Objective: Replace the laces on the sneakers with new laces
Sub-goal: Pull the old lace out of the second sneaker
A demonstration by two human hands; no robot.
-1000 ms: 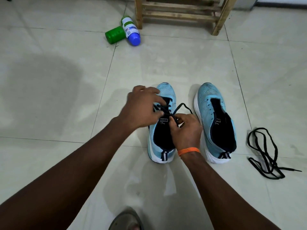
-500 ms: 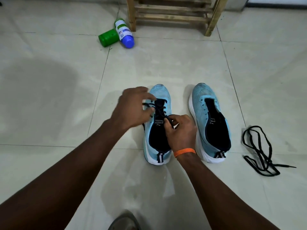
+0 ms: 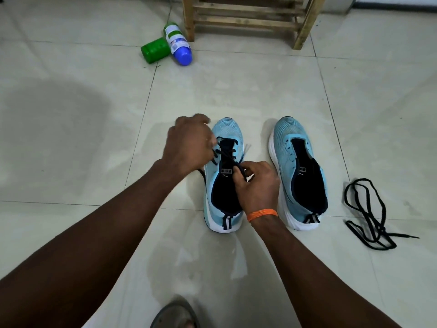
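The floor (image 3: 71, 138) is made of big pale tiles. At the far end stands a wooden rack (image 3: 248, 17). Two light blue sneakers sit side by side in the middle, toes pointing away. The left sneaker (image 3: 227, 133) has a dark lace (image 3: 227, 153) going through its top holes. The right sneaker (image 3: 290, 138) has no lace in it. The left hand (image 3: 189, 144) is over the left side of the left sneaker, fingers (image 3: 209, 140) pinching the lace. The right hand (image 3: 259, 185) rests at the tongue, fingers (image 3: 238, 176) pinching the other end of the lace. An orange band (image 3: 262, 214) is on that wrist. A loose black lace (image 3: 369, 214) lies in a heap to the right of the sneakers. A green bottle (image 3: 155, 50) and a blue and white bottle (image 3: 178, 45) lie touching near the rack.
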